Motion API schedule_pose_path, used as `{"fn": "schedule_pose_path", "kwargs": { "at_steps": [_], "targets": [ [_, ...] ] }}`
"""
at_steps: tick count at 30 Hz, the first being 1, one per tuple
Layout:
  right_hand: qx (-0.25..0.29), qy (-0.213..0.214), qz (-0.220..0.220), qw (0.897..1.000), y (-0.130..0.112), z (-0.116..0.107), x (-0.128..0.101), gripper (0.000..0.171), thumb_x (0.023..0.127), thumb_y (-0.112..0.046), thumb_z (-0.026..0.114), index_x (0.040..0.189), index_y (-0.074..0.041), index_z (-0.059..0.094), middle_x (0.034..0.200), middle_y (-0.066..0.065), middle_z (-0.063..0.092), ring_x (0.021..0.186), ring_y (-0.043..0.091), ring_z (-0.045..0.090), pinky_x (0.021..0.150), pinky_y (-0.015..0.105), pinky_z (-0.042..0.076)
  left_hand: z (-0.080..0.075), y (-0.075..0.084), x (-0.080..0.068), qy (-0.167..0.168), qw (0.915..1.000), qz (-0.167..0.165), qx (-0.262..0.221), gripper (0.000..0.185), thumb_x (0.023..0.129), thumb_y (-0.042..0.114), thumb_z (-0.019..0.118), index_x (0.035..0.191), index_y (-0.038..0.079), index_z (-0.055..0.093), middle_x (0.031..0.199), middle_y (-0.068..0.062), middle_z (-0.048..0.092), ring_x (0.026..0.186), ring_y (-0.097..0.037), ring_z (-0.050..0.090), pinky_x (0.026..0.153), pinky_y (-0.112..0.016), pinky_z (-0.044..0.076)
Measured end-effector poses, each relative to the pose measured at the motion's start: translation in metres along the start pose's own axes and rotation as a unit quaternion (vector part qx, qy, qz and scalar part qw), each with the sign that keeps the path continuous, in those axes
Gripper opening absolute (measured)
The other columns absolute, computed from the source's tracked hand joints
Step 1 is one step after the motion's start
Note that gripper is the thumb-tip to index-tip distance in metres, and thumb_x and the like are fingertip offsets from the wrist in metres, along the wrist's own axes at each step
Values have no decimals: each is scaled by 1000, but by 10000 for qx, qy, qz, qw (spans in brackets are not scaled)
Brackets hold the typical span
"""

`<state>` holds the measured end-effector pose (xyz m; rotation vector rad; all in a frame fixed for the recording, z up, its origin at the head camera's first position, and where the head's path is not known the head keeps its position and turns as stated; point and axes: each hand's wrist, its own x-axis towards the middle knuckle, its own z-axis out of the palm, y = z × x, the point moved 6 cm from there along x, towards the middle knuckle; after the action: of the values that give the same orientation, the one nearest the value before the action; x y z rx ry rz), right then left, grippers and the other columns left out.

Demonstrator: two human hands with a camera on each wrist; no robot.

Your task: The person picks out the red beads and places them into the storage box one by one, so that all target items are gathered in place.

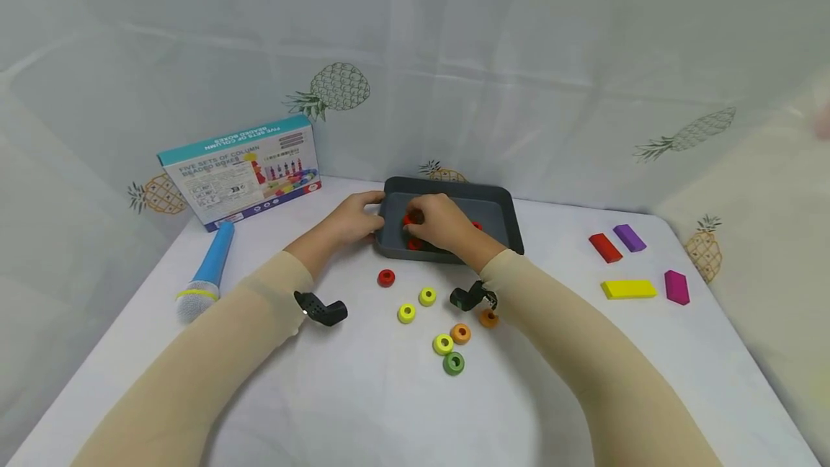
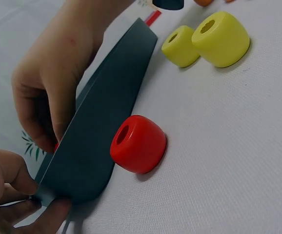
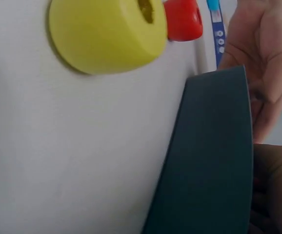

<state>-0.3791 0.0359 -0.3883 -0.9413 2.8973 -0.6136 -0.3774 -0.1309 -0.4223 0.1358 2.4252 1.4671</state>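
Note:
A dark grey tray [image 1: 496, 211] lies at the back of the table with several red beads [image 1: 477, 225] inside. At its left end my left hand [image 1: 353, 218] holds the wall, fingers at the corner in the left wrist view. My right hand [image 1: 441, 222] reaches over the front wall into the tray. Its curled fingers pinch a red bead [image 1: 408, 220], mostly hidden by the hand; a bit of red shows at the fingertips in the left wrist view. Another red bead [image 2: 140, 146] stands on the cloth just in front of the tray.
Yellow beads [image 1: 406, 313], orange beads [image 1: 461, 334] and a green bead [image 1: 454, 363] lie before the tray. At left are a toy microphone [image 1: 214, 258] and a printed box [image 1: 246, 171]. Coloured blocks, one a yellow block [image 1: 629, 290], lie at right.

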Motion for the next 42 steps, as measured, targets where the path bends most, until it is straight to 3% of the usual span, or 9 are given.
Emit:
{"fn": "schedule_pose_path", "kwargs": {
  "at_steps": [8, 14, 19, 23, 29, 42],
  "targets": [
    [127, 281, 68, 9995, -1, -14, -16, 39, 94, -29, 72, 125, -6, 70, 118, 9, 71, 103, 21, 66, 90, 38, 57, 0, 6, -2, 15, 10000, 17, 78, 67, 96, 13, 59, 159, 15, 35, 162, -9, 35, 130, -29, 46, 98, -42, 55],
    [313, 619, -343, 9970, -27, -25, -44, 40, 93, -30, 74, 124, -5, 70, 117, 10, 71, 98, 24, 67, 82, 35, 58, -3, 2, -3, 66, 10000, 16, 64, 67, 95, 11, 59, 158, 14, 35, 162, -10, 36, 130, -29, 47, 94, -40, 57],
    [503, 687, -852, 9927, -54, -12, -70, 34, 90, -26, 78, 118, -6, 72, 112, 8, 72, 96, 24, 68, 83, 31, 59, -2, -3, -3, -22, 10000, 35, 31, 68, 95, 11, 57, 159, 12, 35, 162, -11, 35, 131, -28, 47, 90, -37, 58],
    [505, 458, -908, 9935, -68, 8, -85, 36, 90, -26, 77, 118, -6, 71, 110, 6, 73, 98, 20, 68, 85, 28, 58, -1, -3, -3, -34, 10000, 32, -37, 68, 94, 11, 58, 158, 12, 35, 162, -11, 36, 126, -29, 51, 84, -35, 60],
    [293, 91, -611, 9977, -73, 34, -86, 40, 90, -32, 77, 121, -8, 71, 111, 1, 72, 98, 13, 65, 87, 25, 57, 0, -2, -3, 5, 10000, -4, 2, 69, 93, 10, 58, 158, 13, 36, 162, -10, 36, 123, -29, 54, 80, -32, 60],
    [-48, -211, -237, 9995, -77, 45, -73, 37, 89, -29, 77, 120, -8, 70, 108, -1, 71, 96, 11, 62, 87, 25, 56, -1, 2, -2, 77, 9999, 122, -20, 70, 92, 11, 59, 158, 13, 37, 161, -10, 38, 126, -28, 50, 79, -31, 60]
  ]
}}
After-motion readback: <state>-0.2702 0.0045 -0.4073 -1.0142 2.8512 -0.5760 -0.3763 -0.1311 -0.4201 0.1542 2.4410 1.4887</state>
